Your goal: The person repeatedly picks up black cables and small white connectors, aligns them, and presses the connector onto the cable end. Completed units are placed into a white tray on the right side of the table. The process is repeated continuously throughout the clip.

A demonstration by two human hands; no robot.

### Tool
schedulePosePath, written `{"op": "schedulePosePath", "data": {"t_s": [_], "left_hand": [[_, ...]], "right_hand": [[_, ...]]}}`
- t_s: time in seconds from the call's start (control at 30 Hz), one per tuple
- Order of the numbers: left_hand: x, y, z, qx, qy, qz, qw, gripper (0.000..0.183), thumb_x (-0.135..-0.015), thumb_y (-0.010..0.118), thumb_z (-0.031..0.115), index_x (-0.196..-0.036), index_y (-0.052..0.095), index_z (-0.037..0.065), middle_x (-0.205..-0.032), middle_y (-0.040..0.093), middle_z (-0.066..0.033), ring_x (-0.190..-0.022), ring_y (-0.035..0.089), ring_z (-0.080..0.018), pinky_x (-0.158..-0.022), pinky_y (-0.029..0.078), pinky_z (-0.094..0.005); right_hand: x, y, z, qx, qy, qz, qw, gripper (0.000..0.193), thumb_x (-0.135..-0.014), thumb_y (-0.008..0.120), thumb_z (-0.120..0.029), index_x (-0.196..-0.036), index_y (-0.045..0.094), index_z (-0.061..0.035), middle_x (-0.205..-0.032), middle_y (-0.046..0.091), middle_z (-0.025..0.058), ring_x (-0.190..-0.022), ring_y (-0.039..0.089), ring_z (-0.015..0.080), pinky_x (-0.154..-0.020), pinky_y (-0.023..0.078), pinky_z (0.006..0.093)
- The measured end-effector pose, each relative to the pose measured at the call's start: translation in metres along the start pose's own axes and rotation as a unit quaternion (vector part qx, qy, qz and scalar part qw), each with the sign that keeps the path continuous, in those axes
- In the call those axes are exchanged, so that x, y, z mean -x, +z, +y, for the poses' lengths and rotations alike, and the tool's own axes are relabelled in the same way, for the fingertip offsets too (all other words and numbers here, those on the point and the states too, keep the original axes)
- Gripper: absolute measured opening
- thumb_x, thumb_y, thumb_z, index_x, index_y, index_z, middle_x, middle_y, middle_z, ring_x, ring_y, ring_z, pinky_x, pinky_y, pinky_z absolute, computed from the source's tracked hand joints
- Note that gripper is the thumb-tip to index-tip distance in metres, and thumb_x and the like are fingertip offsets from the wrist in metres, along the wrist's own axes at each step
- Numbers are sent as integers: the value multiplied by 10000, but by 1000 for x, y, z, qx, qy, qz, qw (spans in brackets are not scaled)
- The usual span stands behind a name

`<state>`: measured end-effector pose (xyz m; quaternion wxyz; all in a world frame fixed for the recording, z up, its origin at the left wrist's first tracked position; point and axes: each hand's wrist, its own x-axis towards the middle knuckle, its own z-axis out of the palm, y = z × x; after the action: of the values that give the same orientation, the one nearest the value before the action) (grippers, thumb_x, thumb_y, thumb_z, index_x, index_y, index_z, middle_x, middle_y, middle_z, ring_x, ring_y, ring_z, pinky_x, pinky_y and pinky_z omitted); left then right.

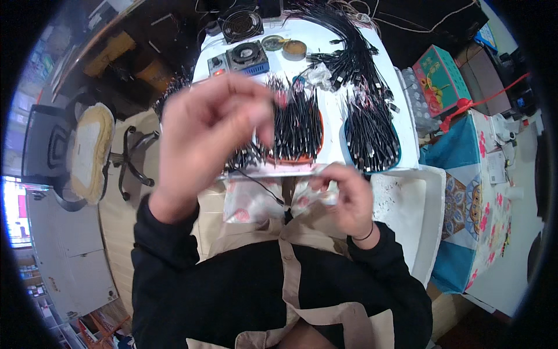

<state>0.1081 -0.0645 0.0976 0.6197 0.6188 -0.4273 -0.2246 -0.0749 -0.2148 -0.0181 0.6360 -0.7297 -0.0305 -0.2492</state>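
My left hand (212,131) is raised over the near left part of the white table (332,128). Its fingers curl in toward the thumb, blurred, and what they pinch, if anything, cannot be made out. Lower and to the right, my right hand (347,198) hangs before the table's front edge, thumb and fingers drawn together; their contents are unclear. Behind my left hand stand thin black cables (296,128) in an orange tray (321,125), partly covered by the hand. One loose black cable (261,185) droops over the edge toward my lap.
More black cables (372,131) fill a blue tray (347,142) at right. A long cable bundle (349,35) lies behind it. Farther back are a small blue fan device (247,58), a black fan (241,26) and round tins (294,49). A white bin (430,215) stands near right.
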Motion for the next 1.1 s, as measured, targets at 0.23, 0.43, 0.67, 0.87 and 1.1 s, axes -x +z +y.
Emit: {"op": "schedulePosePath", "data": {"t_s": [0.23, 0.43, 0.67, 0.87, 1.1], "left_hand": [[-182, -16, -92, -339, -31, -63, 938, 180, -867, 621, 111, -953, 667, -40, -746, 667, -61, -697, 632, -117, -635, 488, -245], [-242, -18, -180, -509, -3, -113, 853, 173, -775, 683, 99, -896, 684, -24, -744, 678, -148, -665, 675, -225, -643, 520, -314], [-273, -18, -207, -597, -11, -148, 789, 178, -730, 681, 77, -880, 693, -18, -807, 669, -200, -741, 662, -324, -712, 524, -383], [-278, -13, -215, -644, -4, -165, 747, 151, -728, 682, 67, -867, 697, 11, -810, 660, -201, -762, 649, -352, -705, 522, -398], [-283, -9, -223, -663, -17, -168, 729, 152, -718, 677, 49, -864, 691, 10, -825, 658, -198, -794, 643, -364, -709, 516, -413]], "right_hand": [[24, 24, 69, 65, 89, -294, 949, 176, -863, 551, -156, -1007, 562, -56, -902, 591, 122, -840, 599, 294, -717, 465, 395], [44, 27, 115, 18, 157, -300, 941, 175, -894, 531, -184, -1015, 556, -61, -893, 602, 131, -870, 594, 311, -764, 459, 416], [48, 27, 142, 43, 211, -322, 922, 202, -895, 514, -219, -965, 545, -32, -851, 610, 171, -823, 606, 347, -724, 472, 442], [48, 25, 144, -15, 190, -269, 944, 215, -903, 508, -224, -975, 556, -27, -855, 620, 169, -806, 613, 345, -728, 473, 438], [44, 23, 143, -31, 236, -297, 925, 238, -915, 500, -235, -998, 564, -21, -872, 630, 173, -813, 623, 330, -747, 478, 427]]}}
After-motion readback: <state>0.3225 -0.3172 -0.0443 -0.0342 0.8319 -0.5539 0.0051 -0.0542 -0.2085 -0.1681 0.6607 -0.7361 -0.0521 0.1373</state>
